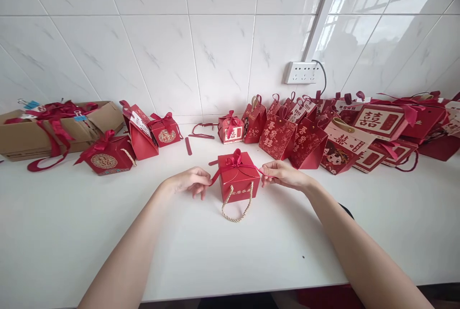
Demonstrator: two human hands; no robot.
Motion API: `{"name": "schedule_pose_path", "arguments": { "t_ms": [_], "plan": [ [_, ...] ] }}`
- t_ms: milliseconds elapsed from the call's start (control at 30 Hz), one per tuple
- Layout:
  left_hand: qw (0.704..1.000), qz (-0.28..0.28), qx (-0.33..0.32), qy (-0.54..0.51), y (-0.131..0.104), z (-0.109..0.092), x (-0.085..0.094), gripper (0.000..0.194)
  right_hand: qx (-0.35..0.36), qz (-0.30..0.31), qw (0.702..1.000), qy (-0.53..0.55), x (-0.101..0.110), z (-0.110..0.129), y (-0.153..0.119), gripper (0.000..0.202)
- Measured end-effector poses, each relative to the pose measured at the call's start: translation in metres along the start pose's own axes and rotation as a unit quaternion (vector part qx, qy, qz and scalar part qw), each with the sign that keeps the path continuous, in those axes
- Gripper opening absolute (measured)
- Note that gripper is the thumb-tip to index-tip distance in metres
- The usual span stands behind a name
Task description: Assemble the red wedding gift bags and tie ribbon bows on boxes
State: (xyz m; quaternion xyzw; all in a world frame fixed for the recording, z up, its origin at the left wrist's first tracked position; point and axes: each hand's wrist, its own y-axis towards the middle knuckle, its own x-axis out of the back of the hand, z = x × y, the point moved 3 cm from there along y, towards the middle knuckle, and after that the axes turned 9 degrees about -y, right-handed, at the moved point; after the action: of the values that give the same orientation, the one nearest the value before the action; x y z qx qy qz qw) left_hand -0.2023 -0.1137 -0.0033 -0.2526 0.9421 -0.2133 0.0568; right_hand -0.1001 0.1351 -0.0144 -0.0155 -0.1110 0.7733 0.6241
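A red gift box [235, 179] stands upright on the white table between my hands, with gold lettering on its front. On its lid sits a tied bow of red ribbon [234, 157]. My left hand [192, 181] pinches one ribbon tail at the box's left side. At the right side, my right hand [282, 175] pinches the other tail. Both tails are drawn outward from the bow. A twisted gold cord handle [236, 219] hangs from the front of the box and rests on the table.
A cardboard box [86, 129] full of red ribbons stands at the far left. Near it are several red gift boxes [112, 154]. Many more gift boxes [276, 136] crowd the right side. Ribbon pieces [203, 135] lie near the wall. A power strip [301, 73] is on the tiles.
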Motion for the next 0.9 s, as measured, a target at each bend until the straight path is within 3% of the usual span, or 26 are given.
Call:
{"name": "schedule_pose_path", "arguments": {
  "t_ms": [200,500,700,800,900],
  "plan": [
    [0.977,-0.089,0.084,0.176,-0.015,-0.007,0.004,0.017,-0.052,-0.01,0.994,-0.096,0.012,0.001,-0.01,0.048],
    [0.939,-0.178,0.133,0.262,-0.025,-0.003,0.021,0.014,-0.099,-0.054,0.975,-0.192,0.025,0.005,-0.02,0.053],
    [0.913,-0.246,0.151,0.289,-0.033,-0.005,0.028,0.026,-0.161,-0.195,0.9,-0.355,0.047,-0.01,-0.019,0.05],
    [0.906,-0.259,0.166,0.291,-0.039,-0.004,0.036,0.027,-0.137,-0.244,0.886,-0.37,0.054,-0.008,-0.021,0.04],
    [0.912,-0.272,0.147,0.268,-0.045,-0.009,0.037,0.022,-0.074,-0.337,0.859,-0.378,0.051,0.006,-0.024,0.03]
  ]
}}
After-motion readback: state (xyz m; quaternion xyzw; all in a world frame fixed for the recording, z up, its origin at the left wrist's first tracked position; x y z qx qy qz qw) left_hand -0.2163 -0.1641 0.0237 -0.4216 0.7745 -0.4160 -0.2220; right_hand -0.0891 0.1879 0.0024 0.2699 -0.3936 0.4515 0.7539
